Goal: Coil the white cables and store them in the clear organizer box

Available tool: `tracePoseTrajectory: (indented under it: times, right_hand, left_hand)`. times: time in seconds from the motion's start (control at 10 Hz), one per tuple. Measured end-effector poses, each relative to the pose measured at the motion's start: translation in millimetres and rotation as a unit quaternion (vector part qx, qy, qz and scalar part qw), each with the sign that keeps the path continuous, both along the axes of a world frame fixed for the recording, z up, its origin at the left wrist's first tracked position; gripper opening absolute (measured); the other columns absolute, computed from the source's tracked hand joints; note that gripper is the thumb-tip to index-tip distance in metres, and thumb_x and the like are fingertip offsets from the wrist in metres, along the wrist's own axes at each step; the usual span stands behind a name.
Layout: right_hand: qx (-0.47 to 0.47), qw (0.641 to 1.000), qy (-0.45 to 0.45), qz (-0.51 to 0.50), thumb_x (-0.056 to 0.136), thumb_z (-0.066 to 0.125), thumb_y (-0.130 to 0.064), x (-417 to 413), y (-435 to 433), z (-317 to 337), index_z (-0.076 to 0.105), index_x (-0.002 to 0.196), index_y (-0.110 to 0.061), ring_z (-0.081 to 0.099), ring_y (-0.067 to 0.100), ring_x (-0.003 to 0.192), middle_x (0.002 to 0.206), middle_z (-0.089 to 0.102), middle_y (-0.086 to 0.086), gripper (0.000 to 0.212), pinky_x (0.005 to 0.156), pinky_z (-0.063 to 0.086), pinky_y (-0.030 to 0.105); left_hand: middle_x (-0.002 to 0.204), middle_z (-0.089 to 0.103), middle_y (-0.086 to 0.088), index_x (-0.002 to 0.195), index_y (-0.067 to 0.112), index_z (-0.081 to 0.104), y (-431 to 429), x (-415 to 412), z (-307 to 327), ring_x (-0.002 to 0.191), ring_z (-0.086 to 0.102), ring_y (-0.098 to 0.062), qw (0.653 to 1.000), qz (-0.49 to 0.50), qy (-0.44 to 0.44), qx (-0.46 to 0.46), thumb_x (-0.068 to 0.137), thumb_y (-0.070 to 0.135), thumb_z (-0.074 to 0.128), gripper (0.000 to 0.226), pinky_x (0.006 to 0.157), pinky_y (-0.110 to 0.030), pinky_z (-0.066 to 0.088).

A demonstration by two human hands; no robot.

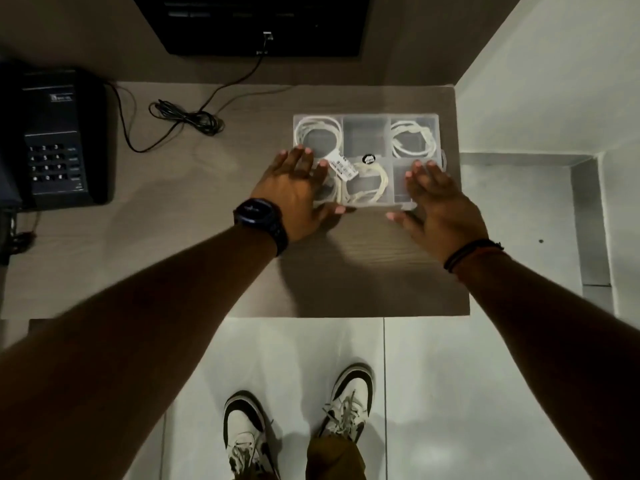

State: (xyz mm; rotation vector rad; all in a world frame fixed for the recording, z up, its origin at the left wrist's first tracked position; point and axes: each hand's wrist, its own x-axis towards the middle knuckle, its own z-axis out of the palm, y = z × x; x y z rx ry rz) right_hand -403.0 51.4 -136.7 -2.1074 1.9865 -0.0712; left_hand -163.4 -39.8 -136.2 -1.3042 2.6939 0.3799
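Resting flat on the closed lid of the clear organizer box (367, 133), both hands lie spread, fingers extended, gripping nothing. The left hand (294, 188) covers the box's near-left corner, its thumb at the front edge; a dark wristwatch (259, 216) sits on that wrist. The right hand (440, 199) lies over the near-right corner, thumb pointing inward along the front edge, with dark cord bracelets (471, 252) at the wrist. The box sits toward the right end of the wood-grain surface (207, 237), near the back wall. Six compartments show through the lid, three by two. Coiled white cables are visible in the far-left compartment (317, 133), the far-right compartment (414, 140) and the near-middle compartment (367, 185); the far-middle one looks empty. The near-left compartment is mostly hidden by the left hand, though a bit of white cable shows at its edge; the near-right is largely covered by the right hand and its contents cannot be made out. A white label (344, 168) and a round black sticker (369, 158) sit on the lid, print too small to read. A black telephone (52, 140) stands at the left, cut off by the frame edge. A thin black cord (187, 117) lies bunched behind, running up to a dark panel (249, 22), cropped at the top. Lighting is dim. Below, white sneakers (349, 400) stand on the tiled floor.
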Motion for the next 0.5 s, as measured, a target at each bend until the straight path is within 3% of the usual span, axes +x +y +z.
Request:
tracePoseTrajectory:
  times: [0.1, 0.3, 0.4, 0.5]
  right_hand:
    - [0.019, 1.0, 0.006, -0.018, 0.096, 0.049, -0.031, -9, -32, 0, 0.031, 0.144, -0.005, 0.016, 0.029, 0.144, 0.154, 0.026, 0.014, 0.057, 0.116, 0.019, 0.042]
    - [0.034, 0.998, -0.016, -0.053, 0.097, 0.046, -0.028, -22, -69, -1, 0.027, 0.146, -0.008, 0.012, 0.026, 0.145, 0.157, 0.02, 0.011, 0.055, 0.116, 0.013, 0.037]
    - [0.034, 0.998, -0.024, -0.046, 0.097, 0.046, -0.028, -24, -68, 0, 0.023, 0.147, -0.01, 0.01, 0.027, 0.145, 0.157, 0.018, 0.011, 0.058, 0.116, 0.013, 0.039]
    - [0.025, 0.998, 0.025, -0.043, 0.09, 0.055, -0.038, -21, -56, 6, 0.007, 0.15, -0.018, 0.007, 0.034, 0.145, 0.158, 0.01, 0.018, 0.079, 0.116, 0.014, 0.047]
  left_hand:
    - [0.154, 0.02, -0.021, 0.146, 0.011, 0.02, -32, -17, 2, 0.143, 0.016, -0.034, 1.0, -0.003, -0.03, -0.003, 0.085, 0.063, 0.033, 0.08, 0.117, -0.044, 0.008]
    - [0.154, 0.021, -0.02, 0.145, 0.011, 0.022, -60, -40, 2, 0.142, 0.017, -0.034, 0.999, 0.011, -0.038, -0.002, 0.088, 0.058, 0.043, 0.077, 0.116, -0.045, 0.011]
    - [0.156, 0.017, -0.018, 0.147, 0.015, 0.018, -61, -38, 3, 0.143, 0.015, -0.033, 0.999, 0.012, -0.039, -0.01, 0.087, 0.061, 0.039, 0.078, 0.116, -0.046, 0.015]
    - [0.158, 0.002, -0.014, 0.148, 0.023, 0.003, -54, -31, 11, 0.145, 0.004, -0.031, 0.998, 0.025, -0.05, 0.008, 0.079, 0.076, 0.036, 0.093, 0.116, -0.046, 0.009]
